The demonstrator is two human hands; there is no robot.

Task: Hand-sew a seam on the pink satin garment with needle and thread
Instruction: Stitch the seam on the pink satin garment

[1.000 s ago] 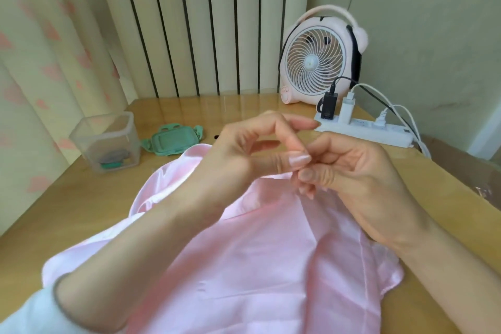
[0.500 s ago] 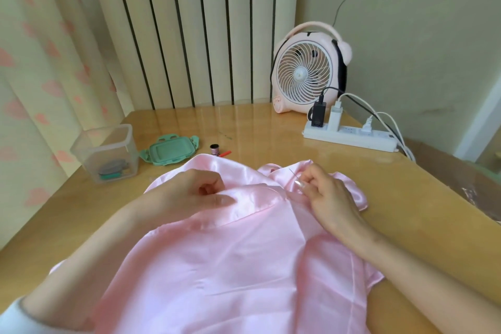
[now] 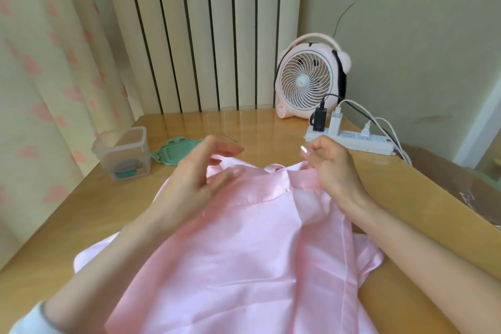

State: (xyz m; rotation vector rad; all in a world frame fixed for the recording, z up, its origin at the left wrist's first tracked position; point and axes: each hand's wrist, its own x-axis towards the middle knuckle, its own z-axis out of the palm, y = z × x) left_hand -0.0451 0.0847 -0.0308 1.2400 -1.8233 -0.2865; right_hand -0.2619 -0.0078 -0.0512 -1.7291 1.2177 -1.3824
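Head view. Both hands have lifted off the garment [image 3: 244,266] since half a second ago. The left hand [image 3: 200,171], then curled on the collar fold, now hovers just above it with its fingers spread and relaxed, holding nothing. The right hand [image 3: 330,168] has risen from the collar edge. Its thumb and forefinger are pressed together in a pinch, presumably on the needle, though neither needle nor thread is distinct enough to make out. Its lower fingers stay curled, close to the fabric edge or touching it. The small spool seen earlier beyond the collar is now hidden behind the left hand.

The garment lies spread on the bench [image 3: 67,225], collar away from the person and body toward the near edge, with a folded front edge running down under the right forearm. Beyond it on the left stand a clear box [image 3: 122,154] and a green lid [image 3: 176,153] beside it; a fan [image 3: 309,84] and a power strip [image 3: 360,141] sit at the back right.

Progress, as a judgement: the work is at the collar, and the raised pinch suggests a stitch being drawn through, so sewing is under way. No finished stitches can be made out on the satin, so the length already sewn cannot be told. Further stitches along the seam, a knot and cutting the thread appear to be left.
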